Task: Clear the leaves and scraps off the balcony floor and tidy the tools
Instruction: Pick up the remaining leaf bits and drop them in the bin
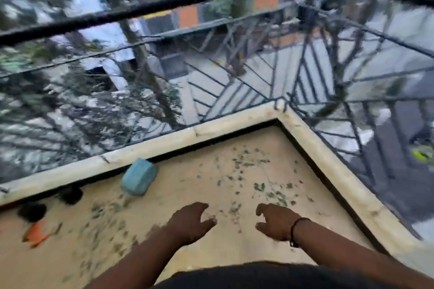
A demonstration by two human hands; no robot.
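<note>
Small green leaf scraps (pixel 259 186) lie scattered over the tan balcony floor (pixel 187 171), densest toward the far corner and along the left side. My left hand (pixel 191 222) and my right hand (pixel 274 220) hover side by side above the floor, fingers loosely curled, nothing in either. A blue brush-like tool (pixel 139 177) lies by the left kerb. An orange-handled tool (pixel 37 233) lies at the far left. The frame is blurred by motion.
A pale raised kerb (pixel 164 143) borders the floor and meets at a corner ahead. Above it runs a black metal railing (pixel 164 6) with thin bars. Two dark objects (pixel 70 195) sit near the left kerb; what they are is unclear.
</note>
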